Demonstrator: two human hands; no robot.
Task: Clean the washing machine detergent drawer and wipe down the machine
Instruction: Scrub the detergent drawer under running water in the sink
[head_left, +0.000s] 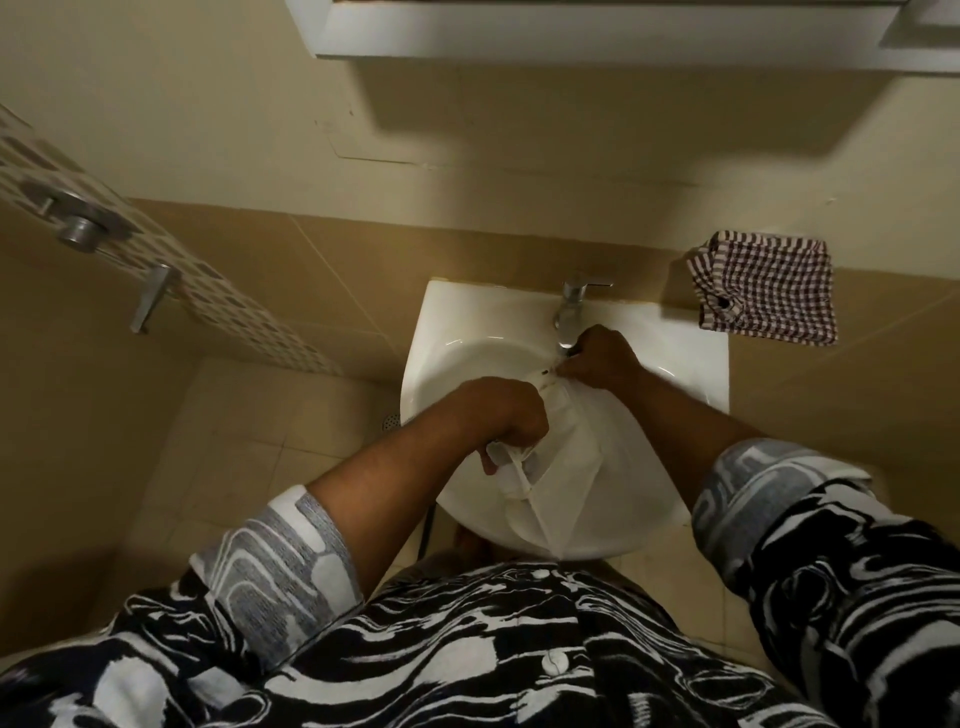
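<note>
Both hands hold one white detergent drawer (566, 467) over the white sink (441, 322). The left hand (511, 421) has its fingers curled tight round the drawer's left edge near the middle of its length. The right hand (602, 358) is closed on the far end, pinching it just beneath the spout of the single tap (571, 306). Whether water is running cannot be told. The drawer lies lengthways from the tap toward the person, tilted, and its near end reaches past the front rim of the sink, close to the patterned shirt (467, 649). Left of the drawer the bowl shows bare white, and a flat ledge of the sink runs along the right side beyond the right forearm. One checked cloth (763, 288) sits against the tiled wall right of the tap, apart from the sink. On the left wall are two round metal fittings (83, 228) and one lever handle (150, 296), well apart from the hands. One floor drain (389, 422) shows on the tiles just left of the sink, with open floor beside it. A white cabinet (571, 31) hangs above, and the wall stands close behind the tap.
</note>
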